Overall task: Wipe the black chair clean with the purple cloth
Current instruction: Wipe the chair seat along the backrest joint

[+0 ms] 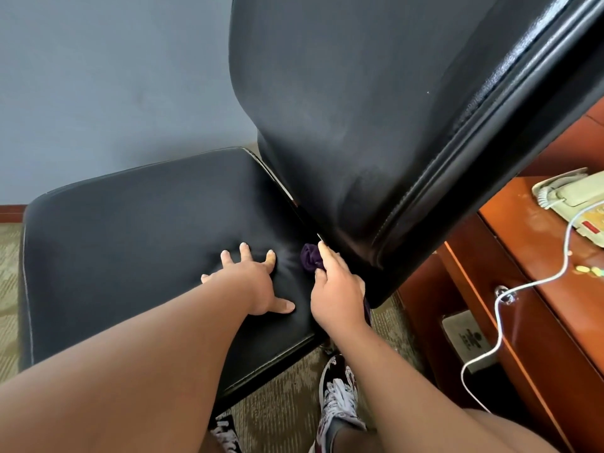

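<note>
Evidently soft and limp, the small crumpled purple cloth (310, 259) sat bunched at the centre of the frame, in the crease between seat and backrest of the padded black leather chair (130, 243). The right hand (338, 291) gripped it, fingers curled round the wad. The left hand (258, 284) lay spread wide, pressing flat on the seat just beside it. Light and squashable, the cloth probably handled best balled in the palm; the smooth leather looked slippery

The bare left hand (258, 284) lay flat with fingers splayed, arm outstretched; the right hand (338, 291) curled round a crumpled purple cloth (310, 260).
</note>
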The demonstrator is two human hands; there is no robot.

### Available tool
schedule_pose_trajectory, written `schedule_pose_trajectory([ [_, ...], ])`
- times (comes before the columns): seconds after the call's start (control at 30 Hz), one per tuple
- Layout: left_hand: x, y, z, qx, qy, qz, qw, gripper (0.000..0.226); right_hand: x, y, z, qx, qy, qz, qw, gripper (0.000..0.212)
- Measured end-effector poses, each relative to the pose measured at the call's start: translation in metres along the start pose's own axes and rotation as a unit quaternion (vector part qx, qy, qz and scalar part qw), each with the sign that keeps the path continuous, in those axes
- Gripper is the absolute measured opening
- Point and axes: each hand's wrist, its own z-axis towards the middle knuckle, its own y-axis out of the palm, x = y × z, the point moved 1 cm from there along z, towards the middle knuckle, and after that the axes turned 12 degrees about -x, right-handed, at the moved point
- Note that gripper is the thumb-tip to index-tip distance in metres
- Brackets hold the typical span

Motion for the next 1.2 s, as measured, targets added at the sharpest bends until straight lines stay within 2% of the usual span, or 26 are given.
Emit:
schedule_pose_trajectory([
  [0.2, 0.002, 0.000, -0.002, -0.006, -0.008, 0.011, 1.000, 0.116, -0.019, 0.020, -0.032, 0.049, 0.044, 0.051, 0.997, 0.052],
  [0.37, 0.001, 0.001, -0.004, -0.005, -0.003, 0.002, 1.000, 0.116, -0.024, 0.036, -0.070, 0.000, -0.014, 0.072, 0.997, 0.064],
  [0.5, 0.000, 0.001, -0.006, 0.002, 0.006, -0.002, 1.000, 0.115, -0.007, 0.013, -0.047, -0.014, -0.026, 0.020, 0.999, 0.059],
  [0.73, 0.000, 0.000, -0.009, 0.006, 0.010, -0.002, 1.000, 0.113, -0.023, 0.020, 0.009, 0.012, 0.043, 0.000, 0.999, 0.063],
  [0.9, 0.002, -0.003, -0.008, 0.009, 0.004, 0.001, 1.000, 0.114, -0.041, 0.009, 0.056, -0.068, -0.001, -0.005, 0.998, 0.061],
  [1.03, -0.001, -0.009, -0.008, 0.021, 0.018, 0.013, 1.000, 0.117, -0.026, -0.006, 0.050, -0.112, -0.059, -0.042, 0.991, 0.061],
  [1.13, -0.008, -0.016, -0.008, 0.057, 0.051, 0.032, 0.997, 0.105, -0.005, -0.001, 0.019, -0.100, -0.090, -0.136, 0.981, 0.060],
  [1.2, -0.018, -0.021, -0.009, 0.090, 0.069, 0.000, 0.994, 0.093, 0.000, 0.006, 0.000, -0.079, -0.087, -0.164, 0.979, 0.058],
])
